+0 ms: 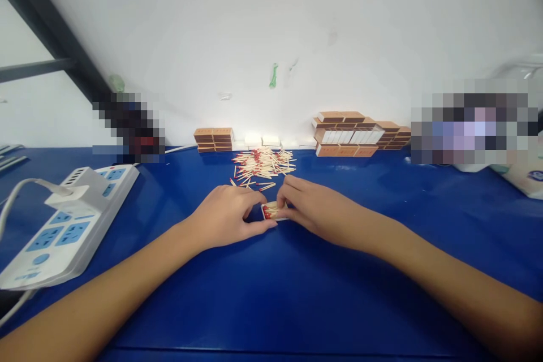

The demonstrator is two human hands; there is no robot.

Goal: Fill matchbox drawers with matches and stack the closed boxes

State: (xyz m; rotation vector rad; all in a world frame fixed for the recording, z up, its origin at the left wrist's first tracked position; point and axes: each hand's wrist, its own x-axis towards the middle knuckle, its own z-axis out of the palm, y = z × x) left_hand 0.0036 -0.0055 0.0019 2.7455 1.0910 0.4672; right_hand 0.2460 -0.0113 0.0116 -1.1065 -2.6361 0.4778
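At six o'clock from the loose matches, a part-filled tray is bracketed, apparently for steadiness, by the left hand, thumb and finger parted; at three o'clock it is covered by the right hand, grip unclear.

No words or numbers could be read. The red print on the left boxes and right boxes was too small, as were the power strip's marks and the pack's blue emblem.
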